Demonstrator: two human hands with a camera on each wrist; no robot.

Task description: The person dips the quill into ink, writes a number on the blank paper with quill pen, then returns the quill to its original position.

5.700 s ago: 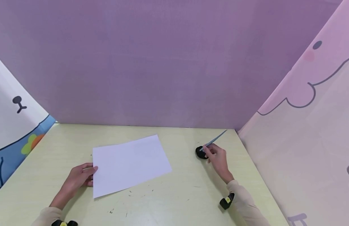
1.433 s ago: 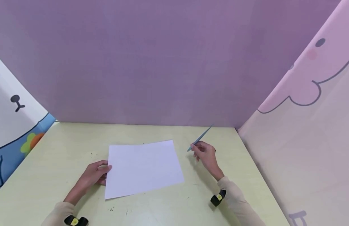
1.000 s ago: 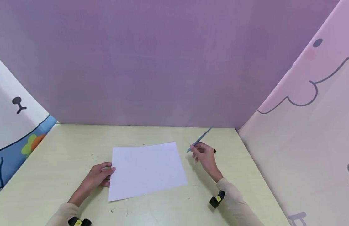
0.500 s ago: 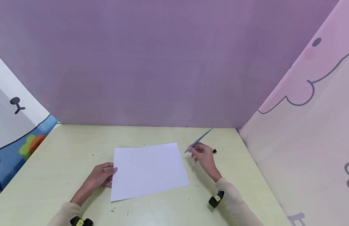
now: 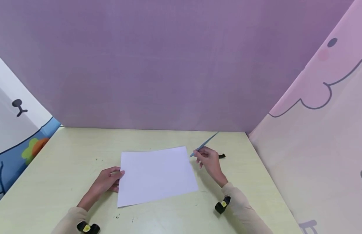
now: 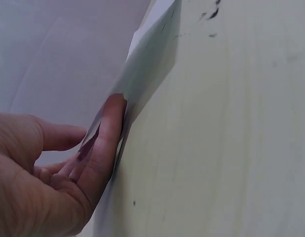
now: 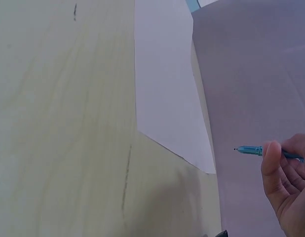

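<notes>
Now my left hand (image 5: 106,180) pinches the paper's (image 5: 157,175) left edge; my right hand (image 5: 208,159) grips a pen (image 5: 205,144), tip just off the paper's corner.

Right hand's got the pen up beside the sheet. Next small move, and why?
Probably lower the pen tip onto the paper: the right hand holds it just off the sheet's far right corner, not touching, while the left hand pinches the left edge.
</notes>
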